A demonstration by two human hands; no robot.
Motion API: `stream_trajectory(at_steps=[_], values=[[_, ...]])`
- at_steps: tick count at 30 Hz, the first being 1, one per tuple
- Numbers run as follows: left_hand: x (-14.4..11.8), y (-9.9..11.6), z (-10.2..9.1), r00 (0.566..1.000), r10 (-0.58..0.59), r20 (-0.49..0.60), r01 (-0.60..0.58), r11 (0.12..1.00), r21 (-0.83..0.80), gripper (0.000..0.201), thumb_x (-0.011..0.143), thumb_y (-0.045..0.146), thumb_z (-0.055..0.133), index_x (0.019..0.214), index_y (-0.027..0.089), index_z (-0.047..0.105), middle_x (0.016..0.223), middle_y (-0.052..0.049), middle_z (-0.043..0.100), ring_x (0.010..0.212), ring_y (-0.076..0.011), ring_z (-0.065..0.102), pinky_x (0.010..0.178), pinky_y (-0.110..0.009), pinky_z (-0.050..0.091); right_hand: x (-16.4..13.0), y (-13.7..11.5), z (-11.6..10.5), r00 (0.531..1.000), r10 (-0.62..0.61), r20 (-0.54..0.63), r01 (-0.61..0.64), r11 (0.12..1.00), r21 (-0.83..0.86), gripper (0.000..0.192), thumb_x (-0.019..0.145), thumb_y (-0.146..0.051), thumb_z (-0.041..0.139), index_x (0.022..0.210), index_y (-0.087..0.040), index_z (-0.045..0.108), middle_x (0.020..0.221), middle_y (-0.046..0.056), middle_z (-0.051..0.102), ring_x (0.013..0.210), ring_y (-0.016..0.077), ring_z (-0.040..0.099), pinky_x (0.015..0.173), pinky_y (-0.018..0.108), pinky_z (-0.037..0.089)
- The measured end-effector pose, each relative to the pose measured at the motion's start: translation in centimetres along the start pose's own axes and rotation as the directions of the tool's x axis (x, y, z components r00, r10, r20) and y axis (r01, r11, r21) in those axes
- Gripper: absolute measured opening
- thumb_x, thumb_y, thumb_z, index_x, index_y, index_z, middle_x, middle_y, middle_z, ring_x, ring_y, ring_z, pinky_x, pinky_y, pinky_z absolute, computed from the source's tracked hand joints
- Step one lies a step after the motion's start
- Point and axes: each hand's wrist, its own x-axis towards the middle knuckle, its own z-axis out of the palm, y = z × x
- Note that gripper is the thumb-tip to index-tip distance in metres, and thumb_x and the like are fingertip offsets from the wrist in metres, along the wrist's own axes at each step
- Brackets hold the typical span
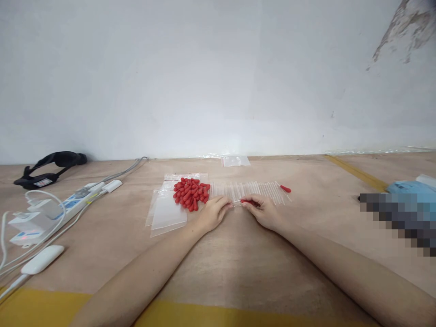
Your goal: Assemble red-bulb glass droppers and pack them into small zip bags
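My left hand [215, 212] pinches a thin clear glass tube [236, 202] near its end. A red rubber bulb [243, 201] sits at the tube's right end, closed in the fingers of my right hand [265, 211]; how far the tube goes into the bulb is hidden. Just behind both hands, many similar clear tubes [235, 188] lie side by side in a row. To the left of the row is a pile of red rubber bulbs [187, 193], partly on clear plastic bags [166, 213]. One more red bulb [285, 188] lies at the row's right end.
A white power strip [70, 206] with plugs and cables lies on the left, a black strap-like object [51, 170] behind it. Another small bag [235, 161] rests by the wall. At the right are a blue plastic item [410, 187] and a pixelated dark object [402, 218].
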Motion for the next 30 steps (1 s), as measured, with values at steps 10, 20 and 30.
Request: stream_trajectory(at_steps=[10, 20, 30], values=[[0.08, -0.35, -0.23, 0.997, 0.068, 0.033, -0.067, 0.997, -0.035, 0.022, 0.087, 0.016, 0.036, 0.090, 0.016, 0.058, 0.084, -0.006, 0.061, 0.079, -0.0155, 0.056, 0.071, -0.027, 0.046, 0.04, 0.01, -0.05, 0.999, -0.046, 0.006, 0.046, 0.998, -0.031, 0.019, 0.079, -0.033, 0.049, 0.088, -0.022, 0.062, 0.085, 0.003, 0.065, 0.080, 0.0177, 0.059, 0.073, 0.033, 0.046], [0.21, -0.53, -0.63, 0.977, 0.200, 0.070, -0.205, 0.976, 0.076, 0.029, 0.081, 0.004, 0.033, 0.090, 0.016, 0.058, 0.087, -0.007, 0.060, 0.082, -0.0155, 0.055, 0.074, -0.027, 0.045, -0.29, -0.42, -0.27, 0.990, -0.139, 0.018, 0.140, 0.986, -0.085, 0.015, 0.081, -0.029, 0.048, 0.085, -0.022, 0.061, 0.079, 0.003, 0.063, 0.074, 0.0157, 0.058, 0.067, 0.030, 0.045], [0.10, -0.52, -0.07, 0.961, 0.273, 0.045, -0.276, 0.930, 0.242, 0.025, 0.085, 0.007, 0.033, 0.091, 0.015, 0.056, 0.083, -0.007, 0.059, 0.077, -0.0152, 0.054, 0.069, -0.026, 0.046, -0.32, -0.23, -0.32, 0.952, -0.294, 0.078, 0.304, 0.939, -0.164, 0.018, 0.084, -0.025, 0.044, 0.089, -0.020, 0.061, 0.082, 0.004, 0.062, 0.075, 0.0145, 0.057, 0.067, 0.029, 0.046]])
